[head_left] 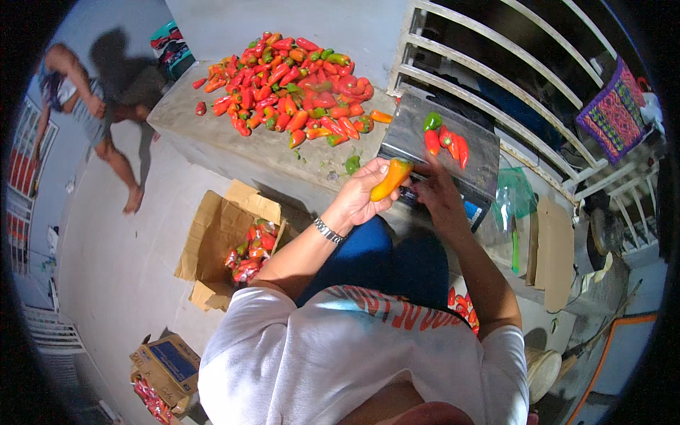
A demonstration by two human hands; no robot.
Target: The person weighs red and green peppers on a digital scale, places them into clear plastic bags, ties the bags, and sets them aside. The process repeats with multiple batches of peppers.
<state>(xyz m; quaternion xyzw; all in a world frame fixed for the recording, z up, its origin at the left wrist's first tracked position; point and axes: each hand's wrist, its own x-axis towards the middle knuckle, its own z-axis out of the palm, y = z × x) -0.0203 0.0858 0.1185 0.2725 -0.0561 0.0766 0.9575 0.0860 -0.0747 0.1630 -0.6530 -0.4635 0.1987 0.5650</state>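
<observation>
Holding an orange pepper (388,182), greenish at its stem end, at the centre of the frame, pinched between thumb and fingers of the left hand (363,190); wearing a metal-banded watch (328,229) on that wrist. Holding the right hand (437,193) just right of the pepper, shadowed and blurred, with fingers partly spread; cannot tell whether touching it. Facing a dark flat-topped box (483,142) just above, bearing a green pepper (432,121) and a few red peppers (448,140). Also facing a heap of red, orange and green peppers (290,85) on a concrete table (180,106) at upper centre. Near an open cardboard box (197,237) left of centre, containing bagged peppers (251,251).
</observation>
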